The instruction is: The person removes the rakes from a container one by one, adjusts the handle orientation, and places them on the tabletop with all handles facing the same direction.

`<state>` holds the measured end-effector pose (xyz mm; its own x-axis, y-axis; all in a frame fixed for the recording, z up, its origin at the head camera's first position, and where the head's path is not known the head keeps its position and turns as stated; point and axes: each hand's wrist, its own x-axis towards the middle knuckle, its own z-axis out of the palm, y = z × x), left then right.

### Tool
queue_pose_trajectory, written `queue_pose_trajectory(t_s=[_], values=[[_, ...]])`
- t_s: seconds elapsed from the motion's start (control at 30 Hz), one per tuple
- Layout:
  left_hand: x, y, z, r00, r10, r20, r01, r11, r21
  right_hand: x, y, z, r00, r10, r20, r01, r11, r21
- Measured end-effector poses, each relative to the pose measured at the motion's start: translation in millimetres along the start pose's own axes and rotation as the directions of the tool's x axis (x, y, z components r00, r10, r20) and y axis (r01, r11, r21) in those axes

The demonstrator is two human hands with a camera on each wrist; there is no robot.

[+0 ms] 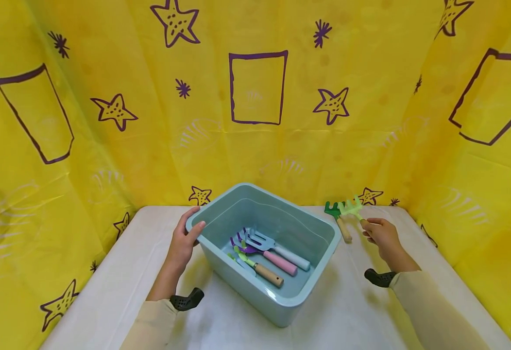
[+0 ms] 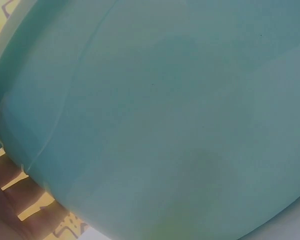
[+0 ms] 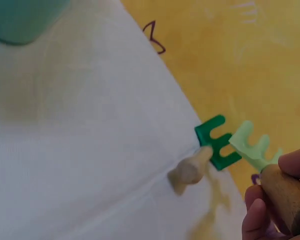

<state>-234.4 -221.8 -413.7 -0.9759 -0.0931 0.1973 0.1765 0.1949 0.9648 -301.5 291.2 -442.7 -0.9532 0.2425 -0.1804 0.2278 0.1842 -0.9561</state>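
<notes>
Grip of the right hand point(image 1: 384, 238) is closed on the wooden handle of a pale-green rake point(image 1: 350, 208), per the head view; the rake's long axis slants from the fingers away and leftward. A blue-green tub point(image 1: 255, 296) stands on the table point(image 1: 351, 321), left of the held rake and slightly nearer the person. Left hand point(image 1: 183, 243) grasps its rim at the left corner. A dark-green rake point(image 1: 345, 230) lies right of the tub, nearer the right hand. Left wrist view: tub surface fills most of the frame, fingers point(image 2: 27, 195) at its edge. Right wrist view: thumb and fingers pinch the handle; dark-green tines show just beside the held ones, contact undetermined.
</notes>
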Motion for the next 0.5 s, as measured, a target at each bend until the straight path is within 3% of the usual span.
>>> queue_pose_trajectory(t_s=[0.3,0.5], values=[[0.1,1.3,1.5,1.000,0.000,0.005,0.000,1.000,-0.005,6,26,-8,0.998,0.033,-0.050,-0.036,0.998,-0.056],[-0.3,2.9,0.4,1.000,-0.013,0.000,0.013,1.000,-0.007,5,33,-7,0.992,0.002,-0.125,-0.035,0.964,-0.264]])
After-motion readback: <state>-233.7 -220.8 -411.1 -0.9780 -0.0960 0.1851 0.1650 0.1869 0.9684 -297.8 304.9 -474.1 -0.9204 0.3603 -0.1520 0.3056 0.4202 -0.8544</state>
